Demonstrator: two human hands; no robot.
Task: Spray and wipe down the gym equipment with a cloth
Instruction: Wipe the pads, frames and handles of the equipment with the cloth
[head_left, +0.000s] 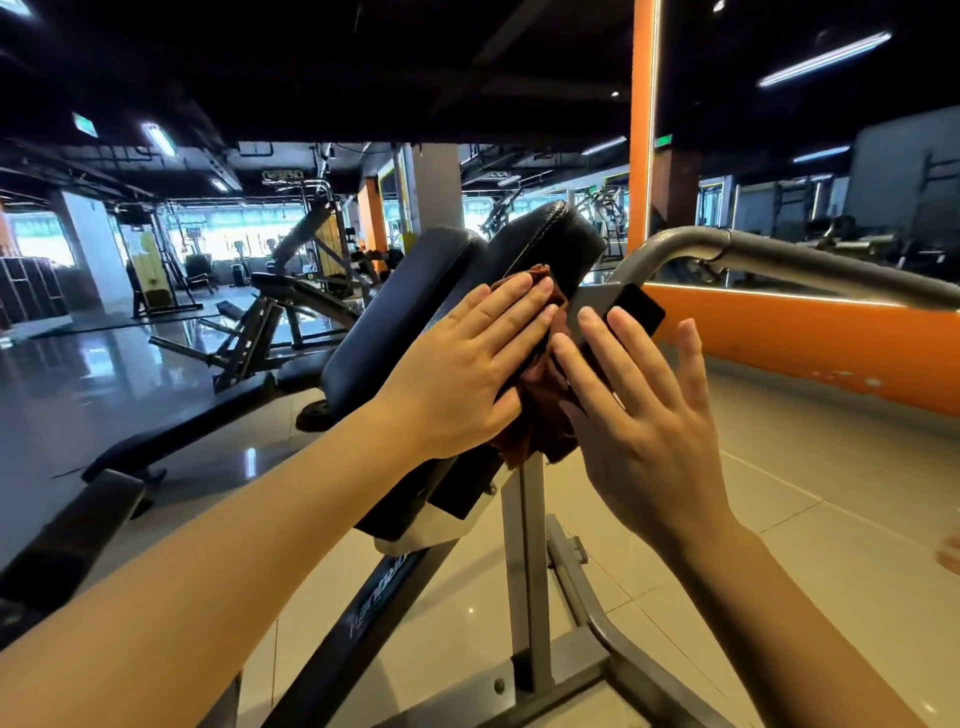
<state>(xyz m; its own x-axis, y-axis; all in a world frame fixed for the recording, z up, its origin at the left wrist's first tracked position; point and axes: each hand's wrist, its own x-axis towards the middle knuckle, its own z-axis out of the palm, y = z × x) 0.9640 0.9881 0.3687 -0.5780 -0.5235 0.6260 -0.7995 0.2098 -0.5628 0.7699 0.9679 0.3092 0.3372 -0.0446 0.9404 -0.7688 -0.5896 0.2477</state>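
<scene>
A: Where is the cloth (540, 415)?

B: At the frame's centre, a rust-brown rag draped over the right edge of the black padded cushions (415, 312) of the bench (524, 571), with its lower end hanging loose beside the grey upright post.

A: And the hands?

B: The left hand (467, 369) lies flat on the cloth, fingers straight and pointing toward 1 o'clock, pressing it against the pad. The right hand (649, 415) stands just beside it at 3 o'clock, fingers spread and straight, fingertips touching the cloth's edge and a small black plate (its exact kind is unclear). Neither hand is curled round anything.

A: Anything nearby?

B: A grey curved handle bar (779, 260) runs off toward 2 o'clock before an orange wall (831, 343); other gym machines stand at 10 o'clock.
</scene>
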